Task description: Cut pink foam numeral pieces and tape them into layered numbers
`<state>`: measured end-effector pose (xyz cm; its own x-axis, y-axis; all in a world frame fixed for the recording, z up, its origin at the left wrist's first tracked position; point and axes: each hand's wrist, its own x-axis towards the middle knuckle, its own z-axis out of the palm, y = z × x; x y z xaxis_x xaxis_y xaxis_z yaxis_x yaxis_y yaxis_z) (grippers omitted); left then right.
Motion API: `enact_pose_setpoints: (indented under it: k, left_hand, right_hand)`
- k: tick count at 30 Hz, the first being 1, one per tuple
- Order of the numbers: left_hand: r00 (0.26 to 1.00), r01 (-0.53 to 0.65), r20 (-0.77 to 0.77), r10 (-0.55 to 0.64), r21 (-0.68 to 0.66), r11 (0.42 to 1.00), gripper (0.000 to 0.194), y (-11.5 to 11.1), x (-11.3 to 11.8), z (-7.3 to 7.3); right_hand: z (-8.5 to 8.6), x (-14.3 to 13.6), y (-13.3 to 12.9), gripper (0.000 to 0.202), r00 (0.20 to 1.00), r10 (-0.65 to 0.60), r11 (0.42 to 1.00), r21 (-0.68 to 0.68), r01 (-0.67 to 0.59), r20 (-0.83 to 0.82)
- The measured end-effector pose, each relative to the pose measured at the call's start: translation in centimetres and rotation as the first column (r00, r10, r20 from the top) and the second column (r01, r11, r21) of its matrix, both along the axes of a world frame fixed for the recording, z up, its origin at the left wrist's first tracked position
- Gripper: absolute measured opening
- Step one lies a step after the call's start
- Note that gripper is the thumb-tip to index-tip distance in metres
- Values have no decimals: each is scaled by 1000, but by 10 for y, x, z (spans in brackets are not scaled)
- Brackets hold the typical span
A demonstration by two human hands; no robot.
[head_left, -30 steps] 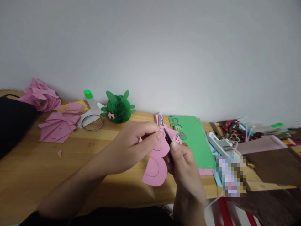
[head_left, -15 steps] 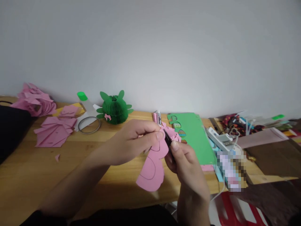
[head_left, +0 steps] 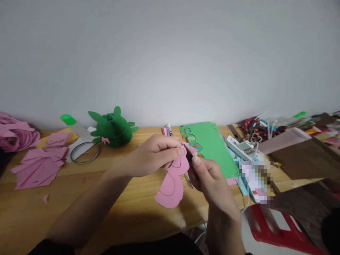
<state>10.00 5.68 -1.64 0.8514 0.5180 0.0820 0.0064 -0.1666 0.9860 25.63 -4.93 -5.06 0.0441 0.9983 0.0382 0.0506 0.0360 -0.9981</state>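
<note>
My left hand (head_left: 156,156) pinches the top of a pink paper piece (head_left: 170,191) between thumb and fingers. The piece hangs down in rounded lobes with dark curved lines drawn on it. In my right hand (head_left: 208,175) is a pair of dark scissors (head_left: 188,153), the blades at the paper's upper right edge, beside my left fingertips. Their handles are mostly hidden by my fingers. Behind the hands lie pink paper scraps and a glue tube (head_left: 169,131).
A green honeycomb-paper figure (head_left: 117,132), a tape roll (head_left: 84,153) and folded pink papers (head_left: 41,164) stand or lie on the left. Green sheets (head_left: 215,148), a white power strip (head_left: 240,147) and brown cardboard (head_left: 297,159) are on the right. Below is a red-and-white stool (head_left: 278,230).
The view has turned right, so the table things appear farther left. The pink paper's lower lobe has a smoother outer edge, and fewer scraps show behind the scissors. Both hands keep their holds.
</note>
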Motion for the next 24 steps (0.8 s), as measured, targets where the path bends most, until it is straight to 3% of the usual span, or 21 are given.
enact_pose_setpoints:
  k: [7, 24]
  left_hand:
    - [997, 70, -37, -74, -103, 992, 31, 8, 18, -3]
    - [969, 196, -112, -221, -199, 960, 35, 29, 46, -11]
  right_hand:
    - [-5, 16, 3, 54, 999, -37, 999, -37, 38, 21]
    - [-14, 44, 2, 55, 999, -29, 994, -104, 33, 43]
